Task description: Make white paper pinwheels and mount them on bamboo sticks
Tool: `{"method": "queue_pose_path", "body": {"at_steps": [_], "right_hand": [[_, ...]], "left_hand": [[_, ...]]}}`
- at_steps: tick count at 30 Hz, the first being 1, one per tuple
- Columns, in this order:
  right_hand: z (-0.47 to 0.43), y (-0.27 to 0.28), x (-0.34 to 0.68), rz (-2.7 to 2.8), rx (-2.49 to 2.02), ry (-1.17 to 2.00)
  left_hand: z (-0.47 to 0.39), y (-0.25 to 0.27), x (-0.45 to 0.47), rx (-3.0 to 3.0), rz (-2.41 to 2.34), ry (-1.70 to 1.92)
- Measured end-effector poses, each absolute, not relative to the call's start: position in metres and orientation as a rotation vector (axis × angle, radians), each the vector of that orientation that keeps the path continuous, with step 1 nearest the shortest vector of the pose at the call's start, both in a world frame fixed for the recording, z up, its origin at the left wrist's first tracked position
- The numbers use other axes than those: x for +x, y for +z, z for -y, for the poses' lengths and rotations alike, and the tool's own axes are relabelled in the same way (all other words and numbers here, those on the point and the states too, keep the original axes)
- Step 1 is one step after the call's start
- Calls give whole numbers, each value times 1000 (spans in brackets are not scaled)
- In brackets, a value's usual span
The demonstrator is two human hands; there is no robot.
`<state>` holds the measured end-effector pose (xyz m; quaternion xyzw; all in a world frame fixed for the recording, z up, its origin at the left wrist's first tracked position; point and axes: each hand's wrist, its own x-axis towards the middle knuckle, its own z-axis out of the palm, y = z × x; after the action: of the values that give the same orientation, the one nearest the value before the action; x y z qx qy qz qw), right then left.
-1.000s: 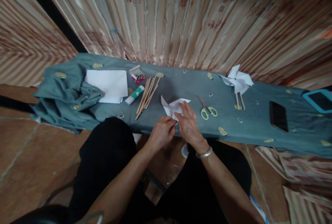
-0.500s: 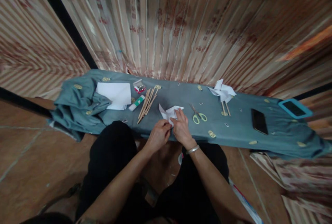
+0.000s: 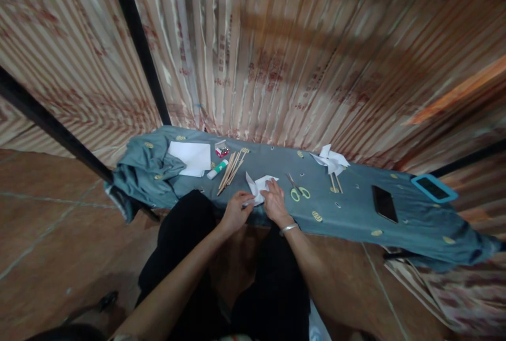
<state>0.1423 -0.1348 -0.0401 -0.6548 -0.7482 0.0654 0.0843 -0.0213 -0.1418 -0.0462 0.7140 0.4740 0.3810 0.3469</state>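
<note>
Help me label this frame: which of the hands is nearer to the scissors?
Right. The right hand rests on the folded paper, just left of the scissors; the left hand is farther left, at the paper's near edge.

Left hand (image 3: 236, 211) moved off to the left of right hand (image 3: 275, 204); fingertips nearly met before, clear gap now, more paper (image 3: 259, 189) showing between. View tipped upward: tabletop (image 3: 272, 168) sits lower, its right end come into sight since first picture; more curtain (image 3: 272, 72) above.
</note>
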Motion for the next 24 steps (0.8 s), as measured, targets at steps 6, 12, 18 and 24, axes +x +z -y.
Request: {"method": "queue_pose_path", "body": {"at_steps": [6, 12, 18, 24], "right_hand": [[133, -46, 142, 2213, -1948, 171], [137, -51, 141, 2152, -1957, 172], [138, -55, 145, 2180, -1917, 175], [139, -54, 146, 2189, -1922, 188]], "left_hand": [[138, -52, -27, 1712, -1246, 1004], [143, -69, -28, 1638, -1247, 998], [147, -79, -31, 1580, -1221, 1041], [150, -81, -36, 1698, -1261, 1068]]}}
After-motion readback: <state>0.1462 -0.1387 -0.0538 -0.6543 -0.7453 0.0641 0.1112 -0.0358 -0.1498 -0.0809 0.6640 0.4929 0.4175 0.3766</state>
